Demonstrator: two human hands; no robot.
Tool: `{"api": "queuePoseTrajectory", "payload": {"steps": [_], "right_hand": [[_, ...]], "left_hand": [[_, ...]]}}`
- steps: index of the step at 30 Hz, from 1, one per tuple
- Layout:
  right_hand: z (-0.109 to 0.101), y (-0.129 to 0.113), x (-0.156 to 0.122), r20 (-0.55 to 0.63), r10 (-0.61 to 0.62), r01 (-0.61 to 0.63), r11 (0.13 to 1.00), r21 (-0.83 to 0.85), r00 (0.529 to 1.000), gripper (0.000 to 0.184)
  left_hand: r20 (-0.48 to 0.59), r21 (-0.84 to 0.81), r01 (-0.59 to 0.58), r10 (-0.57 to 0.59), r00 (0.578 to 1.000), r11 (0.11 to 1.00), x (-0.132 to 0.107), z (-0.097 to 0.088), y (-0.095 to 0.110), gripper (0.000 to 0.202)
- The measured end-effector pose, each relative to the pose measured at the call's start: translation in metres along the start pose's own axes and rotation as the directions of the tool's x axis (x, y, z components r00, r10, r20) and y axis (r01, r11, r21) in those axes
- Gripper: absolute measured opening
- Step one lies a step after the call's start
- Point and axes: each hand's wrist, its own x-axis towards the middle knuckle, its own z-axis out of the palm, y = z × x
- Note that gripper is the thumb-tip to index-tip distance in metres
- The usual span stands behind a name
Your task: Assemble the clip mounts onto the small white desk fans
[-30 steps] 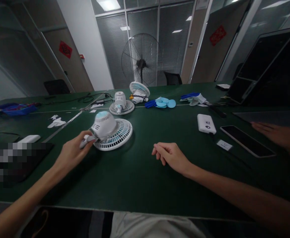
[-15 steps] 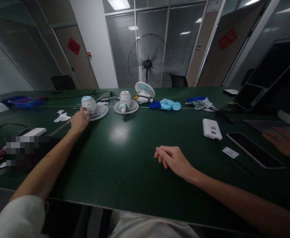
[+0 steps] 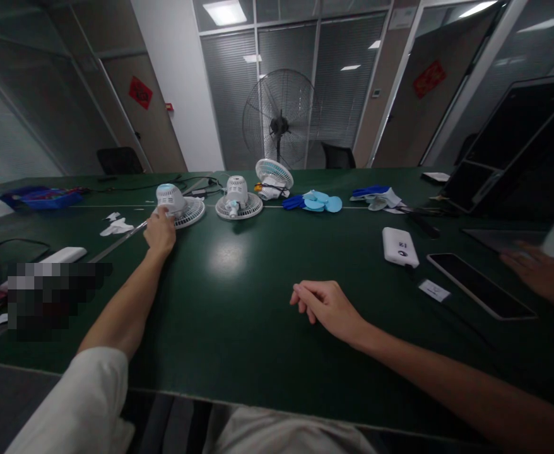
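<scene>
A small white desk fan [image 3: 177,203] with a pale blue cap lies grille-down on the green table [image 3: 239,315] at the far left. My left hand [image 3: 159,232] is stretched out to it, with its fingers curled round the fan's stem at the near side. A second small fan [image 3: 238,198] lies just right of it, and a third fan [image 3: 271,176] is tilted behind that. My right hand [image 3: 327,306] rests on the table in the middle, fingers loosely curled together and holding nothing.
Light blue fan blades [image 3: 322,202] and blue gloves [image 3: 374,192] lie at the back. A white power bank [image 3: 400,246], a phone [image 3: 480,285] and another person's hand [image 3: 537,271] are at the right. A large floor fan [image 3: 279,120] stands behind the table.
My left hand has carried the small fan from the near middle of the table to the far left, beside the second fan. My right hand has stayed in place.
</scene>
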Motion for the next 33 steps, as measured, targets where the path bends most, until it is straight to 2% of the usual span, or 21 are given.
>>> {"api": "queuePoseTrajectory", "payload": {"steps": [4, 6, 7, 9, 12, 15, 19, 26, 33], "right_hand": [[0.0, -0.002, 0.0, 0.009, 0.001, -0.001, 1.0, -0.011, 1.0, 0.047], [0.0, -0.003, 0.0, 0.011, -0.003, 0.003, 1.0, -0.02, 1.0, 0.047], [0.0, -0.003, 0.0, 0.011, -0.004, 0.004, 1.0, -0.022, 1.0, 0.047], [0.0, -0.003, 0.0, 0.01, -0.002, 0.002, 1.0, -0.019, 1.0, 0.047], [0.0, -0.003, -0.001, 0.01, 0.002, -0.002, 1.0, -0.015, 1.0, 0.048], [-0.001, -0.001, -0.001, 0.015, -0.014, 0.015, 1.0, -0.014, 1.0, 0.049], [-0.001, 0.0, -0.002, 0.034, -0.032, 0.033, 0.999, -0.014, 0.999, 0.048], [-0.002, -0.003, -0.003, 0.033, -0.055, 0.056, 0.998, -0.034, 0.998, 0.049], [-0.001, -0.003, -0.002, 0.041, -0.063, 0.064, 0.997, -0.045, 0.997, 0.048]], "left_hand": [[-0.084, 0.015, -0.113, 0.114, 0.99, 0.993, -0.004, 0.01, 0.018, 0.046], [-0.072, -0.035, -0.218, 0.215, 0.974, 0.975, -0.004, 0.023, 0.035, 0.046], [-0.052, -0.117, -0.286, 0.282, 0.958, 0.951, -0.004, 0.032, 0.046, 0.046], [-0.031, -0.179, -0.352, 0.352, 0.935, 0.919, -0.004, 0.053, 0.07, 0.044], [-0.041, -0.238, -0.393, 0.395, 0.918, 0.888, -0.005, 0.084, 0.105, 0.046], [-0.059, -0.268, -0.384, 0.383, 0.922, 0.884, -0.006, 0.105, 0.126, 0.047], [-0.07, -0.278, -0.337, 0.331, 0.941, 0.9, -0.004, 0.114, 0.127, 0.04], [-0.053, -0.266, -0.273, 0.269, 0.962, 0.925, -0.003, 0.11, 0.122, 0.035], [-0.067, -0.297, -0.249, 0.239, 0.969, 0.922, -0.006, 0.112, 0.128, 0.047]]}}
